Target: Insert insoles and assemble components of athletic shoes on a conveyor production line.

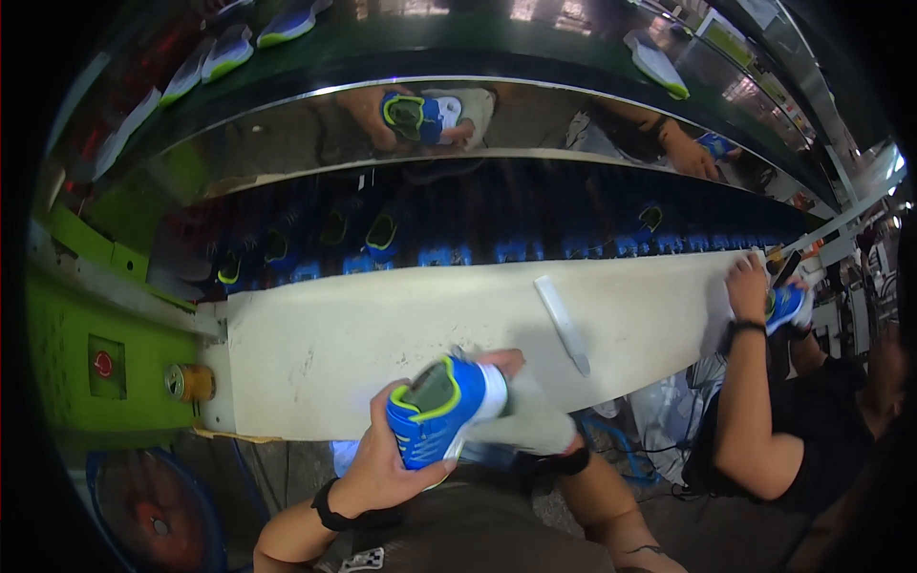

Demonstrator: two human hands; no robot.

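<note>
A blue sneaker (435,420) with a lime-green collar, pale laces and white heel is held up before my body. My left hand (387,463) is closed round its near left side, thumb along the lower edge. At the white heel, my right hand (506,361) has its bare fingertips curled against the far side. Pale fabric (535,415), a glove or a cloth, covers the rest of that hand and is blurred by motion. The shoe's sole is mostly hidden.
A white worktop (382,325) bears a pale flat tool (564,325). Behind it stand several blue shoes (380,234); soles (657,65) lie on a green belt above. A can (189,382) is at left. At right a co-worker (755,411) holds a blue shoe (785,304).
</note>
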